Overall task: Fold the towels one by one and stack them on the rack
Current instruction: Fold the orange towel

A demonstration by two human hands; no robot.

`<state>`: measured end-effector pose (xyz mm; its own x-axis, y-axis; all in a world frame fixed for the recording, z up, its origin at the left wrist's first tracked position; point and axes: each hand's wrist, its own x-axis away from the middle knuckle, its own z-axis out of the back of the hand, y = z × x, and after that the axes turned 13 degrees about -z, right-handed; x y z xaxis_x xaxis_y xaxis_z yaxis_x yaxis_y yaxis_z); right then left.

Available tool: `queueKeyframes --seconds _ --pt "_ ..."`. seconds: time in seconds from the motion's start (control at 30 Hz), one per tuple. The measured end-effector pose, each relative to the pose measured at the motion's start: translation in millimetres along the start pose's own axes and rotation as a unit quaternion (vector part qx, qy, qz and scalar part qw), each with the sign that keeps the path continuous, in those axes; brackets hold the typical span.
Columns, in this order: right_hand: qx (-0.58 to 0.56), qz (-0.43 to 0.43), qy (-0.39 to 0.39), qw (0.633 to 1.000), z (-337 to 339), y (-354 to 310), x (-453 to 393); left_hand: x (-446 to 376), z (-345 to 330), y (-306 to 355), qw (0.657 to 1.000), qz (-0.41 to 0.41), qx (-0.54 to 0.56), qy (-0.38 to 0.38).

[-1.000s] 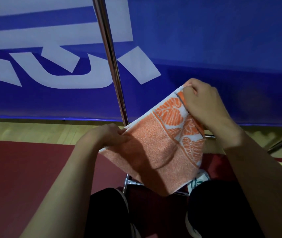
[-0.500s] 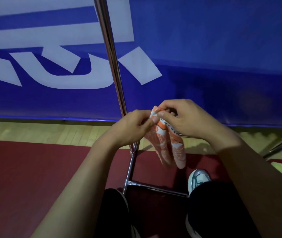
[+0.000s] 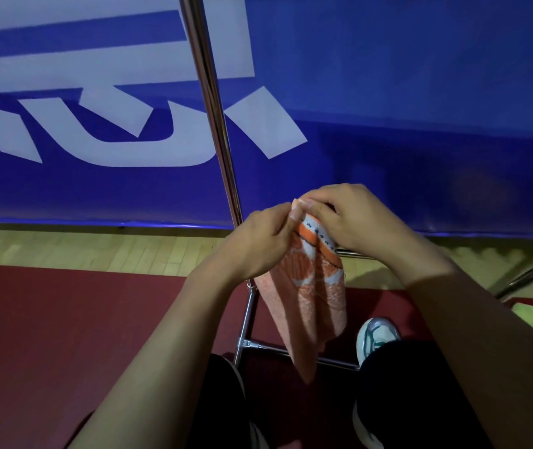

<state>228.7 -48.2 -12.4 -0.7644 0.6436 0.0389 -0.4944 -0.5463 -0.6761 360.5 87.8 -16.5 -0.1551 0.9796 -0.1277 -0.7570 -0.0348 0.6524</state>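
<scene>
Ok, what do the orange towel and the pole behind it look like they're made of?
Orange towel: soft woven terry, probably cotton, going by its nubby matte surface and limp drape. Pole: polished metal tubing, probably chromed or stainless steel, going by the bright mirror-like streaks along it.

It looked like an indoor sports hall. A big blue banner (image 3: pixel 388 92) with white lettering stood at the edge of a pale wooden floor (image 3: pixel 96 247), which met a dark red mat (image 3: pixel 64 335).
</scene>
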Motion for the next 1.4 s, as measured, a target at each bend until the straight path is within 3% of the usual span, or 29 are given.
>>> queueKeyframes --seconds 0.17,0.27,0.5,0.8,1.07,1.2,1.4 --pt "-0.016 -0.007 -0.001 1.000 3 -5 4 1 5 3 0.999 -0.028 0.000 0.027" --pt "-0.023 -0.028 -0.045 0.998 2 -5 6 0 10 5 0.996 -0.028 0.004 0.085" --pt "0.159 -0.090 -0.146 0.972 -1 12 2 4 31 -11 0.969 0.006 -0.026 0.247" --pt "0.301 -0.174 -0.225 0.910 -11 24 -2 10 49 -33 0.932 0.077 -0.027 0.354" --pt "0.321 -0.188 -0.215 0.903 -13 28 -6 14 57 -35 0.916 0.131 -0.027 0.379" --pt "0.335 -0.196 -0.214 0.896 -14 24 -2 14 55 -32 0.923 0.113 -0.043 0.367" --pt "0.211 -0.175 -0.188 0.943 -6 10 -3 12 48 -30 0.944 0.096 -0.053 0.311"
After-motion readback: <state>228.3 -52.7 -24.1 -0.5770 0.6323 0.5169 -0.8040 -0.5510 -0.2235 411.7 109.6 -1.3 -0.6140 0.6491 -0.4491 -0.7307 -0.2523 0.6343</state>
